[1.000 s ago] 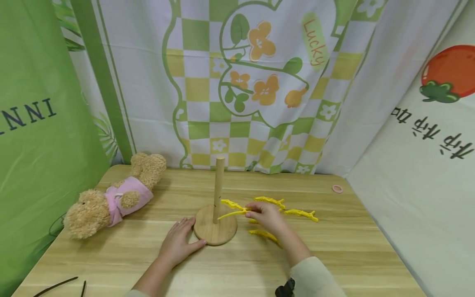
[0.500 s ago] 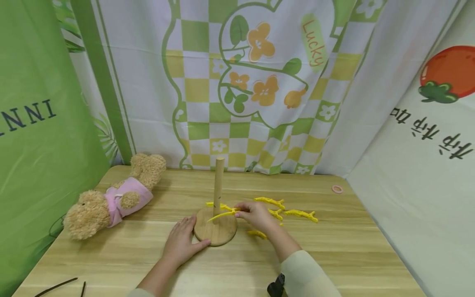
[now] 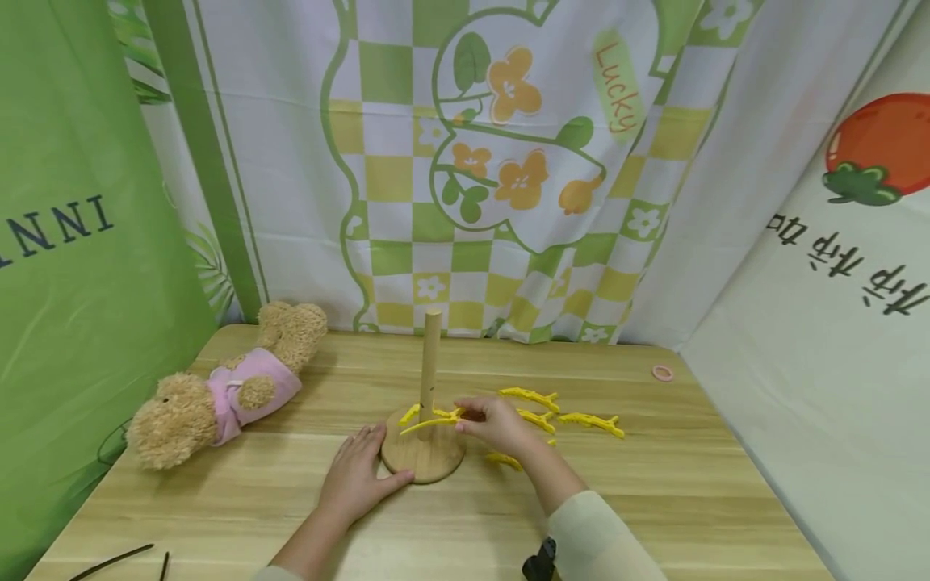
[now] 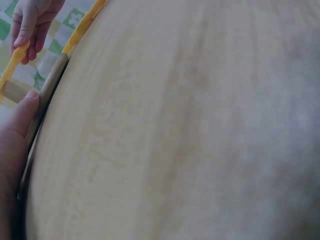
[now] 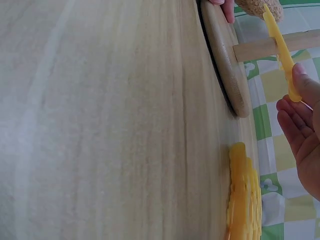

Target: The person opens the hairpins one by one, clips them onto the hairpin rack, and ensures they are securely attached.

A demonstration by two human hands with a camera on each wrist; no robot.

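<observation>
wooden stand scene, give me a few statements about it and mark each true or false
1. The right hand pinches a yellow branch piece beside the post of the wooden stand. True.
2. The left hand lies far from the stand. False: it rests on the table with its thumb against the stand's round base.
3. The teddy bear stands upright. False: it lies on its side at the left.
4. More yellow pieces lie on the table right of the stand. True.
5. A pink ring hangs on the post. False: it lies near the far right edge.
</observation>
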